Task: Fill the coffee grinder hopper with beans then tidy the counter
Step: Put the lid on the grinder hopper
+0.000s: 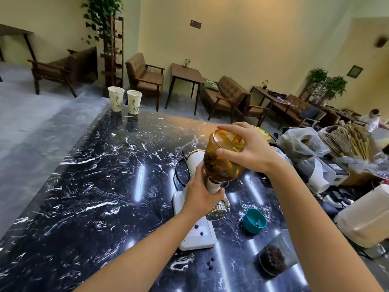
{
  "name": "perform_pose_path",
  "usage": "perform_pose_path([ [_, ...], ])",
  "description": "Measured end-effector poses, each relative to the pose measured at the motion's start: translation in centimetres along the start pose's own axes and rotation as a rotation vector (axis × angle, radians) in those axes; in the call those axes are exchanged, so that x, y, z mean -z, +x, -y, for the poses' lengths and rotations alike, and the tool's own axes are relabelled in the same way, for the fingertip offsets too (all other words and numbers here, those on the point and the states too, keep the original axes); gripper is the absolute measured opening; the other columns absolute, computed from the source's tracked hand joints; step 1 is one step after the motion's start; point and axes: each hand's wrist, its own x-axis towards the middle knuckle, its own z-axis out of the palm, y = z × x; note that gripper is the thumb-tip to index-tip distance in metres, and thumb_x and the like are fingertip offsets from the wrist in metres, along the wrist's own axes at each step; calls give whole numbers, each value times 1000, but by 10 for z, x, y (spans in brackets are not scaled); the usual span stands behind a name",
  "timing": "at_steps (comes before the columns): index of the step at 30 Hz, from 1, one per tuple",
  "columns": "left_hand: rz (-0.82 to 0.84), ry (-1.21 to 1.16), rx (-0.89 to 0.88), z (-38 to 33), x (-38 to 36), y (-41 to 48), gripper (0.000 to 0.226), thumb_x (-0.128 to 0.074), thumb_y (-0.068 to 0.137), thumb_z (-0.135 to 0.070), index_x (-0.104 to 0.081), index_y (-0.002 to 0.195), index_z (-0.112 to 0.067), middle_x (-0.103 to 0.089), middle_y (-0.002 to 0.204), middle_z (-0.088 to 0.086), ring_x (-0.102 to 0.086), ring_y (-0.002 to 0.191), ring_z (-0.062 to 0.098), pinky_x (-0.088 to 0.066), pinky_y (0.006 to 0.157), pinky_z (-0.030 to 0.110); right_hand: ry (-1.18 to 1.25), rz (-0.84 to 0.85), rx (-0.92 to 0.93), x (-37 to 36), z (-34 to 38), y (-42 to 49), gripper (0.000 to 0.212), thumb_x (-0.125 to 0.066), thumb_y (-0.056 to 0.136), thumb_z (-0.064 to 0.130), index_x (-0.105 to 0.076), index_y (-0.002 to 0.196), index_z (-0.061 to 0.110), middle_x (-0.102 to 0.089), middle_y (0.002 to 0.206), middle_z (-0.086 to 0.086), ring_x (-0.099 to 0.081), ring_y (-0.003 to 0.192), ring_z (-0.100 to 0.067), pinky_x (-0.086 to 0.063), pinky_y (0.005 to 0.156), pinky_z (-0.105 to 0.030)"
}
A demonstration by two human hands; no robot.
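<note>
Amber plastic hopper (223, 159) stands tilted on the white grinder (200, 199), beans inside. Right hand (250, 148) wraps its top. Left hand (200, 194) squeezes the grinder neck right below. Spilled beans (210, 263) lie nearer the left hand's arm.

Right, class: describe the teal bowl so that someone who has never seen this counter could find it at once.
Start at the black marble counter and find the white coffee grinder with the amber hopper. Just right of the grinder's base lies a small teal bowl, tipped on its side. It is the only teal thing there; the clear jar of beans nearer the camera is see-through.
</note>
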Motion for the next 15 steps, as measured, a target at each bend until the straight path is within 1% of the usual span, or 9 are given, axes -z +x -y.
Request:
perform_pose_path([
  [2,-5,6,0,0,0,0,83,-70,62,-40,-31,135,-41,-60,121,2,-60,111,21,-53,93,47,39,-21,-14,1,2,-1,64,-63,67,58,-54,126,37,-52,125,1,-50,111,-18,-48,92,-42],
  [5,-3,2,1,0,-1,0,84,-70,62,-41,-30,135,-42,-59,122,2,-60,112,21,-52,94,47,37,-49,-29,4,5,0,65,-58,63,64,-54,124,41,-53,122,5,-51,107,-16,-50,89,-42],
  [9,8,5,4,1,-1,0,83,-71,62,-39,-30,134,-45,-60,121,0,-60,111,20,-53,93,46,-57,56,-44,-1,7,3,66,-56,67,64,-51,128,41,-52,130,1,-49,114,-20,-46,96,-49],
  [11,12,6,0,1,0,0,83,-72,63,-37,-31,134,-45,-59,121,-1,-60,111,19,-53,93,45,-53,79,-35,-1,7,3,67,-56,68,63,-49,130,39,-51,136,0,-47,121,-22,-42,101,-49],
  [12,15,7,-4,1,0,0,83,-72,63,-36,-31,135,-44,-59,121,0,-60,111,20,-53,93,46,-53,95,-30,-1,7,4,70,-56,68,65,-46,133,38,-48,141,-1,-43,127,-23,-38,105,-48],
  [13,18,7,-5,1,0,0,83,-71,63,-37,-30,135,-43,-59,121,1,-60,112,21,-53,94,46,-63,125,-34,1,7,5,75,-54,68,67,-42,137,39,-42,148,-3,-35,136,-24,-32,110,-49],
  [15,20,7,-2,1,2,0,82,-70,63,-39,-31,135,-42,-61,122,0,-61,111,21,-53,93,47,-87,193,-41,5,5,5,81,-44,72,71,-23,145,42,-22,159,-6,-12,147,-22,-11,117,-56],
])
